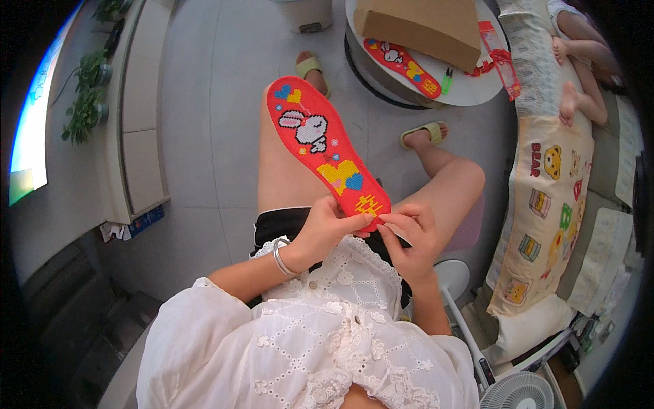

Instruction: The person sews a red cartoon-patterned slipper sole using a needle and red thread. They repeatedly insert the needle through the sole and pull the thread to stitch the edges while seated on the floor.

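A red insole (319, 155) with a white rabbit, hearts and yellow stitching slants over my lap, its broad end pointing away from me. My left hand (324, 234) is closed on the narrow end, thumb on top and fingers underneath. At that end's right edge, the thumb and forefinger of my right hand (413, 240) are pinched together. Whatever sits between those right fingertips is too small to make out. A matching red insole (403, 67) lies on the round table (487, 94), partly under a cardboard box.
On the table are the cardboard box (426, 26), green-handled snips (447, 82) and red thread in a packet (503, 65). Another person's bare legs (579, 99) rest on the sofa at right, by a bear-print cover (538, 218). A white fan (518, 393) stands lower right.
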`<state>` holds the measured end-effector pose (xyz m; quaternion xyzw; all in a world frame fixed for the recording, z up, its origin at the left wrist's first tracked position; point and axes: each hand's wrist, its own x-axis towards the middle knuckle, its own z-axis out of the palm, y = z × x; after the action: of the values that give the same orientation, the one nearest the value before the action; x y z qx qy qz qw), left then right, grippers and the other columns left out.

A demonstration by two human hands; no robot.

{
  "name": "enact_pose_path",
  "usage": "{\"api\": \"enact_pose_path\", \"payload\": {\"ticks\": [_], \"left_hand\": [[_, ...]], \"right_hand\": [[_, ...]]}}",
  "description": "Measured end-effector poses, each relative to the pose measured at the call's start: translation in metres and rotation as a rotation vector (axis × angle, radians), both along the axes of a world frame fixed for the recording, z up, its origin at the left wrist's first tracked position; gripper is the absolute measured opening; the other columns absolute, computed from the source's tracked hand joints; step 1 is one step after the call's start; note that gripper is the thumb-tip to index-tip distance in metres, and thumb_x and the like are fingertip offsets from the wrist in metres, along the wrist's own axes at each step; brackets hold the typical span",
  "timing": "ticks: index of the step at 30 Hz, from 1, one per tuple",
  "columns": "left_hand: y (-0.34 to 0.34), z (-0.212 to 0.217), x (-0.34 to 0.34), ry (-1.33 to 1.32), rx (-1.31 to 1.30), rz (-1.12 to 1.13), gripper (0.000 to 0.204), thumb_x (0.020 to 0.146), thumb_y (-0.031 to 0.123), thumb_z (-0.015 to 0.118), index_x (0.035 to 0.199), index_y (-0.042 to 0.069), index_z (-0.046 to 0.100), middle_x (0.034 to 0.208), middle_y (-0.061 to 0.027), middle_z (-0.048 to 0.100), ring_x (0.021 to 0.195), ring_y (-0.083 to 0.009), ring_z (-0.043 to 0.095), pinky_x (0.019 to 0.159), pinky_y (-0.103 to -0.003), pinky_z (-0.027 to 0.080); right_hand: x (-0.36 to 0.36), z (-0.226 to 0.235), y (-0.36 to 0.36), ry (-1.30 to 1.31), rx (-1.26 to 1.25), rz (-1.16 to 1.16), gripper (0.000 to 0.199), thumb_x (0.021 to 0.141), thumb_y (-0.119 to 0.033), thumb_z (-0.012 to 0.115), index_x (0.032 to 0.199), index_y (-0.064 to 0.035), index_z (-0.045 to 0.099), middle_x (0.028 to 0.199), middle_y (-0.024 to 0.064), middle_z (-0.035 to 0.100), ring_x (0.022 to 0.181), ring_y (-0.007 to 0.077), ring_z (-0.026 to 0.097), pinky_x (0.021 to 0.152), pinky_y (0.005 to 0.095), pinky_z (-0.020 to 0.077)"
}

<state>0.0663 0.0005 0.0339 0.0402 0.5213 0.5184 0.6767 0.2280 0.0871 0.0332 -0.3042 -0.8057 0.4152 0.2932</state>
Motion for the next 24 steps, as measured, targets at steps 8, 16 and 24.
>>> {"api": "enact_pose_path", "payload": {"ticks": [8, 16, 24], "left_hand": [[0.006, 0.001, -0.003, 0.124, 0.109, 0.023, 0.026, 0.085, 0.004, 0.066, 0.109, -0.002, 0.057, 0.104, -0.0069, 0.065, 0.093, -0.0133, 0.063, 0.079, -0.027, 0.052], [0.001, -0.026, -0.030, 0.682, 0.185, 0.109, 0.022, 0.085, 0.001, 0.066, 0.104, -0.004, 0.059, 0.097, -0.0079, 0.067, 0.088, -0.0148, 0.065, 0.076, -0.027, 0.053], [0.008, -0.024, -0.052, 0.647, 0.199, 0.191, 0.021, 0.083, -0.001, 0.067, 0.103, -0.004, 0.059, 0.097, -0.0098, 0.066, 0.088, -0.0163, 0.066, 0.076, -0.028, 0.054]], "right_hand": [[-0.017, 0.005, -0.006, 0.066, 0.225, -0.006, 0.018, 0.071, 0.003, 0.068, 0.085, -0.0051, 0.061, 0.083, 0.0076, 0.057, 0.069, 0.0233, 0.055, 0.057, 0.0309, 0.0450], [0.039, 0.004, -0.001, -0.212, 0.091, -0.325, 0.010, 0.095, -0.012, 0.052, 0.093, -0.0030, 0.048, 0.073, 0.0098, 0.054, 0.062, 0.0181, 0.052, 0.055, 0.0294, 0.0419], [0.066, 0.033, 0.028, 0.118, -0.003, -0.593, 0.005, 0.098, -0.008, 0.046, 0.099, -0.0034, 0.048, 0.072, 0.0031, 0.046, 0.059, 0.0091, 0.041, 0.054, 0.0218, 0.0355]]}}
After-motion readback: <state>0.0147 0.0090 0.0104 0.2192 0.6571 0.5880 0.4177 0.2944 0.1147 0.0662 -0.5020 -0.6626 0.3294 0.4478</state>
